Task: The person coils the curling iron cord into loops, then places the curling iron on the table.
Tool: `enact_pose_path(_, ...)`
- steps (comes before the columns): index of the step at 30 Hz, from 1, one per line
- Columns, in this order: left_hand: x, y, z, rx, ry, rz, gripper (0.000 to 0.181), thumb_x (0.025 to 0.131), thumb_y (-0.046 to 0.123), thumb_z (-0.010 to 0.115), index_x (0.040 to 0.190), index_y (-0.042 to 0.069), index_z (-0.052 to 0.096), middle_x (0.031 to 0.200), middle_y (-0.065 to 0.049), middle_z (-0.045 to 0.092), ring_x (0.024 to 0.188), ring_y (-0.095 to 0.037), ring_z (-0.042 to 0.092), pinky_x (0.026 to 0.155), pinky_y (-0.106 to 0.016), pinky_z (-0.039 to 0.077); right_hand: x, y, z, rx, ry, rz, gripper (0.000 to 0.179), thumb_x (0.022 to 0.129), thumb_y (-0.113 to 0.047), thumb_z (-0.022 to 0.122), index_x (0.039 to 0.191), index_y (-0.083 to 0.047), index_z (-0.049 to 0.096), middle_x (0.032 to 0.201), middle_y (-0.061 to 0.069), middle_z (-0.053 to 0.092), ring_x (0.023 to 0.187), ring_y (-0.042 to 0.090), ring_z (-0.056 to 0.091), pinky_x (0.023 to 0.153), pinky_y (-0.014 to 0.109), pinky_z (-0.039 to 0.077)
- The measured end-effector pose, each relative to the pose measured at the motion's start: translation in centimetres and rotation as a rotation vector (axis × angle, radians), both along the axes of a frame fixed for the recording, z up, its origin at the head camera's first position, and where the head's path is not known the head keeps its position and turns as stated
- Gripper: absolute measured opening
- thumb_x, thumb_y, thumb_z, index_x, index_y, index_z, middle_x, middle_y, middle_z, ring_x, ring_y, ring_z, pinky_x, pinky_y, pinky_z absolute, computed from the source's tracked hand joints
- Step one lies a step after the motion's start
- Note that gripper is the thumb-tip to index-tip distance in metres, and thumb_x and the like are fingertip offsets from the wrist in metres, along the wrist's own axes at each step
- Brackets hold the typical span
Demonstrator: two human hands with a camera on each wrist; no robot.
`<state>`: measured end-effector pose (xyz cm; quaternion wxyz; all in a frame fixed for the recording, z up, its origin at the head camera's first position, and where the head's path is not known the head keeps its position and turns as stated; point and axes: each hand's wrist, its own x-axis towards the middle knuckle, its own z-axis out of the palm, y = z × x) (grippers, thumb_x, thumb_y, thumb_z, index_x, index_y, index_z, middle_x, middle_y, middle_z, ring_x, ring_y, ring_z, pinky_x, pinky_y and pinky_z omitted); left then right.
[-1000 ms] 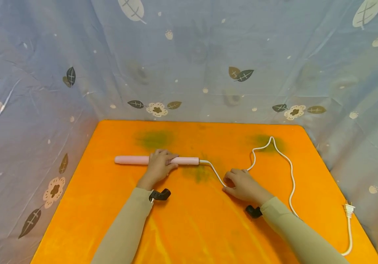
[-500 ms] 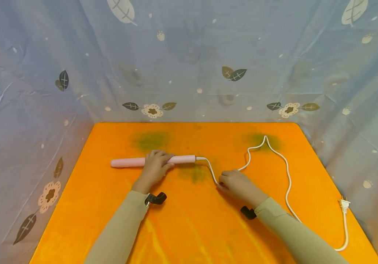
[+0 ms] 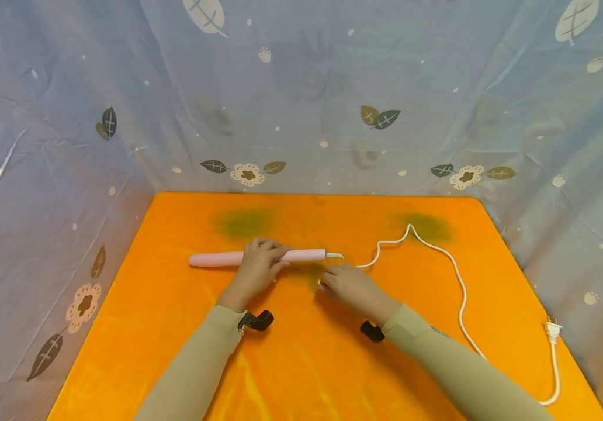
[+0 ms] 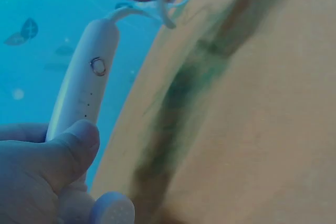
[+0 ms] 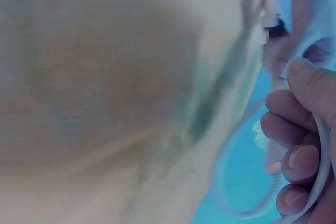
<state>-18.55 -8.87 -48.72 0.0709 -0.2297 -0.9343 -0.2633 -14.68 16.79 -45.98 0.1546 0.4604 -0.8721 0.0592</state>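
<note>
Plug: on the counter, near its right edge.
Right hand: fingers curled round the white cord, just beside the wand.
Left hand: fingers clamped on the wand's middle.
Wand: pink, crosswise, left of the counter's centre, cord end right.
Curtain: leaf-printed, behind the counter.
</note>
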Motion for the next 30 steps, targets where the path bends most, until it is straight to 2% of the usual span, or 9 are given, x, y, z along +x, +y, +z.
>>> enact_pose_path(4,0.3,0.1,-0.4,-0.029,0.005,-0.032,0.037,0.090,0.029,0.069,0.125,0.019,0.067,0.116,-0.003,0.061,0.115,-0.030,0.043,0.099,-0.050,0.030,-0.7,-0.9,1.1,-0.028,0.035,0.012,0.019,0.087,-0.020,0.074,0.078,-0.010,0.061,0.076,0.001,0.053,0.059,0.017,0.051,0.056,0.030,0.045)
enact_pose_path(8,0.7,0.4,-0.3,-0.035,0.033,-0.069,0.036,0.091,0.031,0.068,0.125,0.019,0.067,0.116,-0.003,0.061,0.116,-0.030,0.043,0.099,-0.050,0.029,-1.4,-1.1,2.7,-0.054,-0.035,0.003,0.017,0.087,-0.019,0.074,0.079,-0.011,0.061,0.075,-0.002,0.054,0.058,0.013,0.049,0.054,0.028,0.045)
enact_pose_path(11,1.2,0.5,0.0,-0.018,0.057,-0.101,0.036,0.090,0.028,0.069,0.124,0.018,0.068,0.115,-0.003,0.061,0.115,-0.031,0.044,0.097,-0.050,0.030,-2.0,-1.0,4.0,-0.062,-0.149,-0.017,0.012,0.090,-0.019,0.070,0.082,-0.014,0.064,0.078,-0.005,0.054,0.061,0.009,0.051,0.056,0.025,0.046)
enact_pose_path(16,1.9,0.5,0.4,0.013,0.090,-0.141,0.036,0.089,0.024,0.071,0.125,0.019,0.068,0.117,-0.003,0.062,0.115,-0.030,0.044,0.093,-0.047,0.031,-3.1,-0.3,5.5,-0.083,-0.368,-0.078,0.012,0.094,-0.029,0.064,0.086,-0.021,0.067,0.082,-0.011,0.054,0.067,0.004,0.053,0.062,0.023,0.047)
enact_pose_path(20,2.1,0.5,0.7,0.052,0.115,-0.167,0.037,0.090,0.024,0.069,0.126,0.019,0.067,0.119,-0.003,0.062,0.115,-0.027,0.044,0.091,-0.044,0.031,-3.9,0.5,6.1,-0.163,-0.579,-0.138,0.014,0.094,-0.037,0.063,0.085,-0.027,0.066,0.081,-0.013,0.056,0.067,0.007,0.053,0.063,0.026,0.048)
enact_pose_path(24,2.2,0.5,0.9,0.110,0.150,-0.186,0.037,0.089,0.021,0.071,0.126,0.017,0.067,0.117,-0.002,0.062,0.114,-0.027,0.044,0.092,-0.045,0.030,-4.5,1.4,5.8,-0.277,-0.728,-0.155,0.019,0.096,-0.041,0.058,0.095,-0.027,0.070,0.089,-0.010,0.064,0.075,0.013,0.059,0.068,0.032,0.050)
enact_pose_path(28,2.2,0.5,1.1,0.181,0.222,-0.191,0.038,0.086,0.018,0.074,0.123,0.014,0.067,0.116,-0.003,0.062,0.113,-0.027,0.046,0.091,-0.046,0.032,-4.8,2.4,5.0,-0.377,-0.814,-0.205,0.031,0.099,-0.045,0.051,0.107,-0.024,0.072,0.096,-0.006,0.067,0.084,0.015,0.061,0.074,0.035,0.049)
enact_pose_path(30,2.2,0.4,1.2,0.215,0.254,-0.179,0.037,0.087,0.019,0.073,0.123,0.013,0.067,0.116,-0.003,0.062,0.112,-0.027,0.046,0.091,-0.047,0.032,-4.9,2.7,4.4,-0.425,-0.841,-0.233,0.033,0.100,-0.043,0.049,0.104,-0.021,0.073,0.090,-0.001,0.067,0.077,0.016,0.058,0.069,0.035,0.047)
